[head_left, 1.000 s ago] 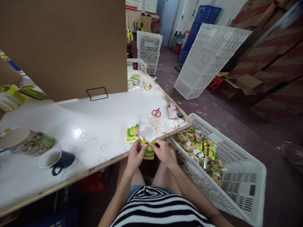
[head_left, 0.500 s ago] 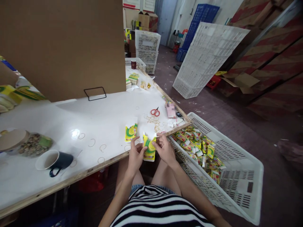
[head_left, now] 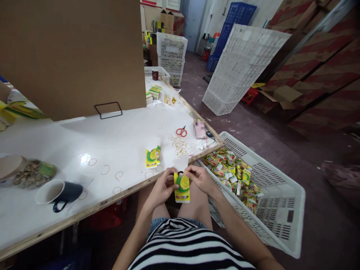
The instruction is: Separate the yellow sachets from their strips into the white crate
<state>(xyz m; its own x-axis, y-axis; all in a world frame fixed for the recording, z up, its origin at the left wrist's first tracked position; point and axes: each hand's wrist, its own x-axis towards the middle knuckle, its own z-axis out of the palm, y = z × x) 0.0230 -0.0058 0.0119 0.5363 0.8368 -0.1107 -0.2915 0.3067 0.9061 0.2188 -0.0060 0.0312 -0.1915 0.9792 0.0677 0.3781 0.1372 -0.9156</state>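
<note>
Above my lap I hold a small yellow-and-green box [head_left: 182, 187] upright between both hands. Its white flap [head_left: 181, 161] stands up at the top, with a dark curved shape at the opening. My left hand [head_left: 164, 185] pinches the box's left side. The fingers of my right hand [head_left: 201, 180] are closed on its upper right corner. On the table in front lie matching yellow boxes [head_left: 152, 156], close together and held by neither hand. Thin tan rubber bands [head_left: 180, 144] are scattered beyond my hands.
Red-handled scissors [head_left: 181, 131] lie behind the bands. A white crate [head_left: 295, 210] holding many packets stands to my right, against the table's wooden edge [head_left: 123, 194]. Left are a dark mug [head_left: 70, 191] and a jar [head_left: 33, 172]. A large cardboard sheet [head_left: 75, 56] rises behind.
The box has come slightly lower and closer to me, and its white flap now shows raised. My hands have shifted with it, and the view has turned a little.
</note>
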